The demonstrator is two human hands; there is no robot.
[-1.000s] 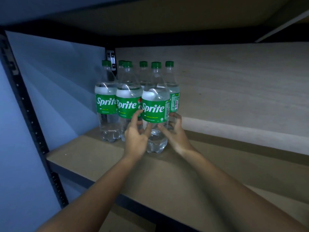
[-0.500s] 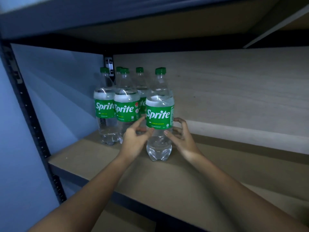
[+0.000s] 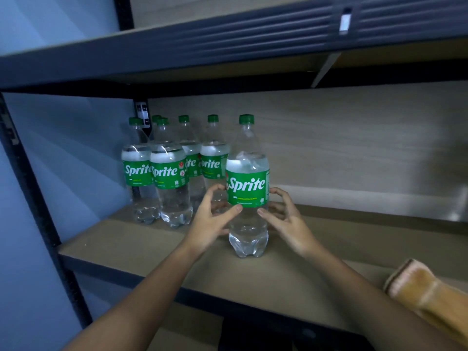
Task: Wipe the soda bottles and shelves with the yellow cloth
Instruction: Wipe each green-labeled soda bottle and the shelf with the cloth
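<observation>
One clear Sprite bottle [image 3: 247, 188] with a green cap and label stands upright on the brown shelf board [image 3: 141, 247], apart from the others. My left hand [image 3: 210, 221] grips its left side just below the label, thumb in front and fingers behind. On the opposite side my right hand [image 3: 286, 221] holds it the same way. Several more Sprite bottles [image 3: 167, 173] stand grouped at the back left corner. The yellow cloth [image 3: 425, 297] lies folded at the shelf's front right, away from both hands.
A dark metal upright [image 3: 27, 186] frames the left side, with a blue wall behind it. The upper shelf's dark beam [image 3: 228, 39] hangs overhead. A pale wood back panel [image 3: 342, 138] closes the rear. Bare shelf board stretches to the right of the held bottle.
Both hands have drawn the front bottle out to the right and forward, away from the group. The view has shifted up and right, bringing the yellow cloth and upper beam into sight.
</observation>
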